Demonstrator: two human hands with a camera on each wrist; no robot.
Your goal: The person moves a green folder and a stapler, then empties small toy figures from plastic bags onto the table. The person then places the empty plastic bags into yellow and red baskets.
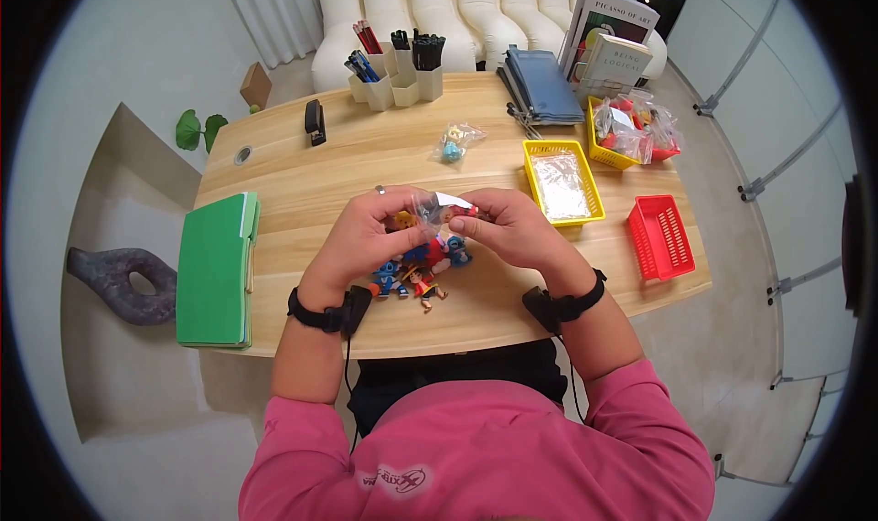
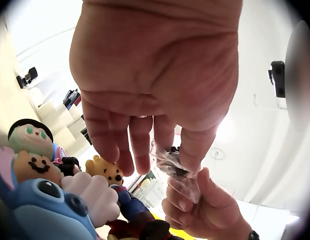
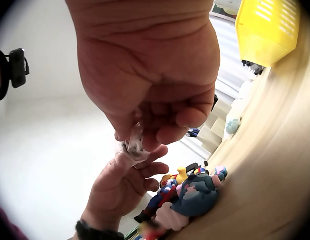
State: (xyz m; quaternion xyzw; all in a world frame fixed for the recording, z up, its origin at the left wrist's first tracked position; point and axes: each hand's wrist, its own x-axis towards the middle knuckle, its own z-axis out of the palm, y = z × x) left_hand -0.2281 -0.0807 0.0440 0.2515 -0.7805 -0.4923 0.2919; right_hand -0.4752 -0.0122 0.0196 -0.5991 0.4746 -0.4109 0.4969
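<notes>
Between the two hands, above the table, is a small clear plastic bag [image 1: 428,212] with something dark and white in it. The left hand [image 1: 370,233] pinches one side of the bag between thumb and fingers. Thumb and curled fingers of the right hand [image 1: 512,226] grip its other side, as the right wrist view also shows. Beneath the hands lies a pile of small figures, among them a blue figure [image 1: 388,279] and one with a straw hat [image 1: 422,283]. A yellow bear figure [image 2: 104,171] and a large blue one [image 2: 50,210] show in the left wrist view.
A bagged figure [image 1: 454,143] lies farther back. On the right stand a yellow basket [image 1: 596,192] of clear bags, another yellow basket [image 1: 611,158] with bagged items and a red basket [image 1: 660,237]. Green folders [image 1: 212,269], a stapler [image 1: 315,122] and pen holders [image 1: 402,89] also sit on the table.
</notes>
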